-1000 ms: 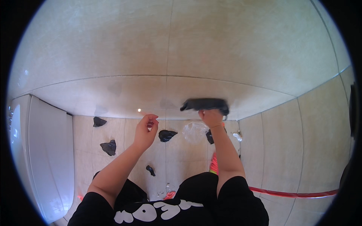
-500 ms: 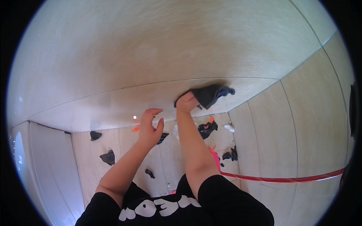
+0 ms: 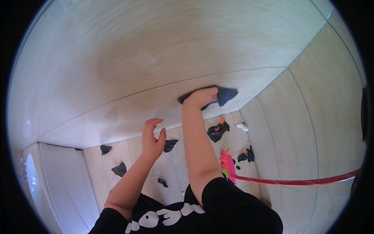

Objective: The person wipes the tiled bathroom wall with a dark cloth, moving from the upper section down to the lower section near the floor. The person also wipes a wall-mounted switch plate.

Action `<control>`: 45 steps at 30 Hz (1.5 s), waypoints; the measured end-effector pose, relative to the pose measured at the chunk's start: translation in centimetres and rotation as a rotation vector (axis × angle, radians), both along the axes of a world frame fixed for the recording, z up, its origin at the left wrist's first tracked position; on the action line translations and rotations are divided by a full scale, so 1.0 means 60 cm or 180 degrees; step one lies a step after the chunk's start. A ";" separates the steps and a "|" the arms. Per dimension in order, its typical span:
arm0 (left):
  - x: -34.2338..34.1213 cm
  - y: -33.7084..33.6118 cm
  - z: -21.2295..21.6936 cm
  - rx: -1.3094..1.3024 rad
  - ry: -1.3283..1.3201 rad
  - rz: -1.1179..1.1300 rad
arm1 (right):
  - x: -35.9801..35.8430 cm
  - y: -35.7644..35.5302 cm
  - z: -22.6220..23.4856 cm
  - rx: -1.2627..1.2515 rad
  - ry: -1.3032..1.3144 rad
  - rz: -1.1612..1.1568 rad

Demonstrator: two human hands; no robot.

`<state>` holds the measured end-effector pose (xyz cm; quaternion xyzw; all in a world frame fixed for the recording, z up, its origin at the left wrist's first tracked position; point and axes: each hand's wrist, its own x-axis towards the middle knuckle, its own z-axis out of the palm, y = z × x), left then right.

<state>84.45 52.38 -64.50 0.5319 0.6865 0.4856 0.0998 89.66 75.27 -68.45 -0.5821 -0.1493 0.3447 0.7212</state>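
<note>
My right hand presses a dark grey cloth to the lower part of the beige tiled wall, close below a horizontal joint line. Part of the cloth shows under my palm, and its loose end spreads to the right past my fingers. Lower and to the left, my left hand hangs in the air with nothing in it. Its thumb and fingers are apart, the fingers slightly bent.
Scraps of black plastic lie about the floor, with an orange bit and a crumpled white piece. A broom with a pink head and red handle is at right. A whitish cabinet-like box stands left.
My right hand has slid the cloth along the wall, and its loose end now spreads less far to the right. My left hand stays open. The view has shifted slightly, showing more of the broom head.
</note>
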 end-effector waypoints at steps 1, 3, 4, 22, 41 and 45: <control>0.004 0.011 0.001 0.0094 0.0051 -0.0028 | 0.003 0.005 0.013 0.0351 -0.0304 0.0093; 0.010 0.025 0.001 0.0211 0.0230 -0.0028 | 0.011 -0.030 0.116 0.0802 -0.0626 0.0271; 0.016 0.032 0.002 0.0268 0.0334 -0.0059 | 0.016 -0.045 0.142 0.0893 -0.0940 0.0434; 0.088 0.091 0.003 0.0227 0.0368 -0.0327 | 0.160 0.093 -0.117 -0.0150 0.1612 0.0453; 0.097 0.179 0.011 0.0007 0.0116 -0.0121 | 0.272 0.193 -0.122 0.0469 0.0863 -0.0004; 0.107 0.182 0.009 0.0052 0.0369 -0.0025 | 0.307 0.186 -0.088 -0.0123 0.2210 0.0502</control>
